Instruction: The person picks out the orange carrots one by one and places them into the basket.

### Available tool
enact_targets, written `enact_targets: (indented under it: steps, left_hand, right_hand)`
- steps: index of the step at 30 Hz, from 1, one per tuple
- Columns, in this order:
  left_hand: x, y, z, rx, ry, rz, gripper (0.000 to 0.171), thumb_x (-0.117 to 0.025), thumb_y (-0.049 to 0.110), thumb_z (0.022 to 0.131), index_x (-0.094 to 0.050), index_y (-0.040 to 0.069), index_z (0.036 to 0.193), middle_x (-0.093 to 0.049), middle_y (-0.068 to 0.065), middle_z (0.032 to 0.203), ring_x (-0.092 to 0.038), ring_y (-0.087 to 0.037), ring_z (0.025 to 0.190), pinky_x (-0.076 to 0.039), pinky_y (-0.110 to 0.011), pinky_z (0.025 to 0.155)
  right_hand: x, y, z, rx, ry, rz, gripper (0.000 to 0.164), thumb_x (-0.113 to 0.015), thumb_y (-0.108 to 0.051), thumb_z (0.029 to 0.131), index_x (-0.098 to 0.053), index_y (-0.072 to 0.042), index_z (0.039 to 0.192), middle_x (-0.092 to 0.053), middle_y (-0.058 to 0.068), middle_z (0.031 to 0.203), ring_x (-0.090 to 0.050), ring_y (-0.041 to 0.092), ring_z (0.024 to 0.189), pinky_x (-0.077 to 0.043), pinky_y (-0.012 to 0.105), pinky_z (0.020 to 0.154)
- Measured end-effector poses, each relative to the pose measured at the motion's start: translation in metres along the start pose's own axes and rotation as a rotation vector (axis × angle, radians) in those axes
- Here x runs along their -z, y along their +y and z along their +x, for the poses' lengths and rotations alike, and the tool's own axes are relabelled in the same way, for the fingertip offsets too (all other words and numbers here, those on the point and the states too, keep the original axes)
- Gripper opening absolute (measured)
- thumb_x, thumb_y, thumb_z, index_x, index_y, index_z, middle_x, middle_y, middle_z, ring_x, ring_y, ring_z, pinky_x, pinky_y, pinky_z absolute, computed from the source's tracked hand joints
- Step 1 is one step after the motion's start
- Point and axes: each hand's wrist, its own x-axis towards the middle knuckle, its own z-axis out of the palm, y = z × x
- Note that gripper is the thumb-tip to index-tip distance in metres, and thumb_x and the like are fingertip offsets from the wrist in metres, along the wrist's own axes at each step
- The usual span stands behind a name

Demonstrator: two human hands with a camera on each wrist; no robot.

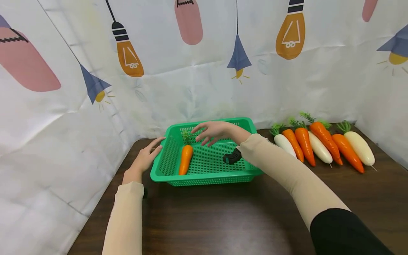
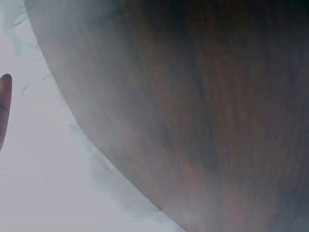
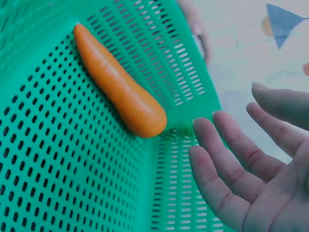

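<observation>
A green plastic basket (image 1: 210,178) stands on the dark wooden table, near the back. Inside, along its left wall, lies one orange carrot (image 1: 186,159) with its green top toward the back. The left hand (image 1: 145,156) rests its fingers at the basket's left rim. Over the basket hovers the right hand (image 1: 216,131), fingers loosely spread with nothing between them. In the right wrist view the carrot (image 3: 120,89) lies apart from the right hand's fingers (image 3: 231,171). Mostly bare table (image 2: 193,106) fills the left wrist view, with one fingertip at its left edge.
Right of the basket, several orange carrots (image 1: 304,145) and white radishes (image 1: 360,147) lie side by side with green tops toward the back. A patterned white cloth (image 1: 197,88) hangs behind the table and along its sides. The dark table (image 1: 204,219) extends toward the front.
</observation>
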Motion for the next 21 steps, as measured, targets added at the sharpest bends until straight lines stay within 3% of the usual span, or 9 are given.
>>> enact_targets:
  steps: [3,11,21]
  left_hand:
    - [0.0,0.0,0.0,-0.005,0.003,-0.003,0.056,-0.038,0.043,0.112,-0.031,0.021,0.163,-0.049,-0.033,0.145,-0.054,-0.05,0.123,-0.047,-0.059,0.085]
    - [0.0,-0.002,0.0,-0.016,-0.001,0.016,0.057,-0.039,0.043,0.112,-0.031,0.02,0.164,-0.048,-0.035,0.146,-0.052,-0.054,0.126,-0.044,-0.068,0.093]
    - [0.001,0.001,0.001,-0.017,-0.006,0.027,0.057,-0.038,0.043,0.112,-0.029,0.02,0.164,-0.05,-0.036,0.142,-0.054,-0.054,0.123,-0.044,-0.067,0.092]
  right_hand:
    - [0.004,0.0,-0.009,0.038,0.004,0.022,0.052,-0.06,-0.008,0.105,-0.044,-0.009,0.155,-0.057,0.019,0.142,-0.065,0.031,0.116,-0.056,0.037,0.087]
    - [0.01,0.005,-0.033,0.134,0.021,0.036,0.045,-0.061,-0.011,0.105,-0.052,-0.008,0.148,-0.063,0.016,0.133,-0.065,0.03,0.114,-0.055,0.04,0.093]
    - [0.018,0.007,-0.066,0.213,0.074,0.027,0.038,-0.059,-0.011,0.106,-0.055,-0.003,0.143,-0.065,0.016,0.13,-0.065,0.031,0.112,-0.054,0.042,0.095]
